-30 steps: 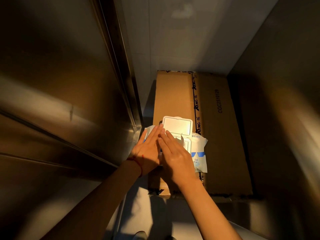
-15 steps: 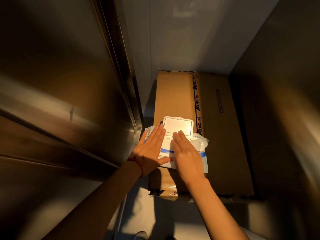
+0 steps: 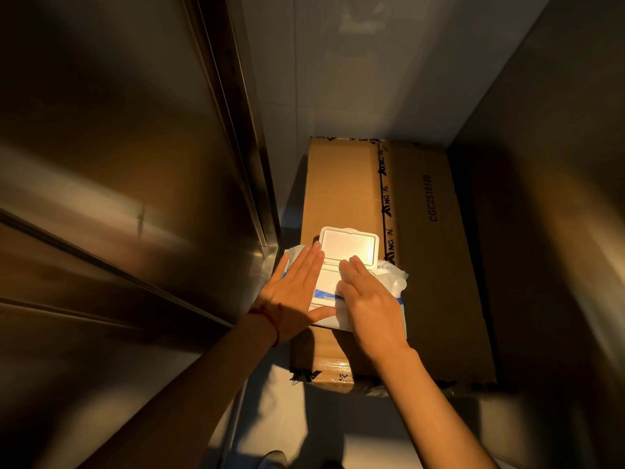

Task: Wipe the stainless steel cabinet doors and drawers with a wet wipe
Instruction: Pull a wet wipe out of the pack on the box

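Left hand (image 3: 297,292) lies flat, fingers straight and together, pressing the left side of the wet wipe pack (image 3: 351,292); thumb spread along the pack's near edge. Red string bracelet (image 3: 270,319) at that wrist. Right hand (image 3: 368,299) rests palm-down on the pack's right half, fingers loosely bent near the opening; whether they pinch a wipe cannot be told. Pack's white flip lid (image 3: 348,245) stands open. Pack sits on a cardboard box (image 3: 436,265) with black print. Stainless steel cabinet (image 3: 118,198) rises just left of the box; grey wall (image 3: 355,79) behind.
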Motion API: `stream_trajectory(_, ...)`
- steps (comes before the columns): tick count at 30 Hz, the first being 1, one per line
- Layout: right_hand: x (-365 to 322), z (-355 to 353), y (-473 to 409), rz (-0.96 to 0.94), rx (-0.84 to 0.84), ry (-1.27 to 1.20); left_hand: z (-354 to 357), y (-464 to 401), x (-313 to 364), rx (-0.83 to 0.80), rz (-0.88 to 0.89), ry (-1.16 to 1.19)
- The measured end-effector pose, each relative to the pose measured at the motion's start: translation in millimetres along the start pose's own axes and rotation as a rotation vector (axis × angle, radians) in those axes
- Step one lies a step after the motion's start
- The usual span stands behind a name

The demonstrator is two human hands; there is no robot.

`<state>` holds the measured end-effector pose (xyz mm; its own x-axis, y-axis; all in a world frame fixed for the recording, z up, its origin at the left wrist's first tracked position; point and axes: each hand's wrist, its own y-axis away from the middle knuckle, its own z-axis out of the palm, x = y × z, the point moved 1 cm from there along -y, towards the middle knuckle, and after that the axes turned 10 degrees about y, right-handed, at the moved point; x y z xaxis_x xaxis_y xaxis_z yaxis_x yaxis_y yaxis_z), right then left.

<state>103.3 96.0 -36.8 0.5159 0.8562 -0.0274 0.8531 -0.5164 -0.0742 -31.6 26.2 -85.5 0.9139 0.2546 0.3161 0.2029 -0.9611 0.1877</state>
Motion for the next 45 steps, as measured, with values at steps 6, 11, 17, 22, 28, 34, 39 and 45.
stream_trajectory(6,1.8,-0.7,0.2,-0.009,0.031,0.009,-6.8,2.0,2.4,0.066,0.063,0.083)
stream_trajectory(11,3.2,-0.1,-0.5,-0.013,0.038,0.015,-13.1,3.8,7.6,0.099,0.101,0.217)
stream_trajectory(17,4.5,-0.1,-1.8,-0.019,0.018,0.016,-1.0,-1.2,0.8,0.017,0.035,0.113)
stream_trajectory(22,3.9,-1.9,-2.8,-0.013,-0.012,0.026,-3.6,0.2,0.8,0.003,-0.001,0.006)
stream_trajectory(28,2.8,-3.7,-2.3,-0.011,-0.049,0.044,-11.3,3.4,6.7,0.098,0.087,0.092)
stream_trajectory(34,-2.1,-2.3,-0.5,0.012,-0.074,0.120,-10.0,2.8,4.5,0.041,0.051,0.126)
stream_trajectory(39,-10.5,-1.2,-4.1,0.023,-0.121,0.168,-20.8,6.8,14.8,0.149,0.091,0.145)
stream_trajectory(45,-7.5,-1.8,-7.8,-0.016,-0.152,0.275,-24.9,9.7,15.7,0.139,0.121,0.155)
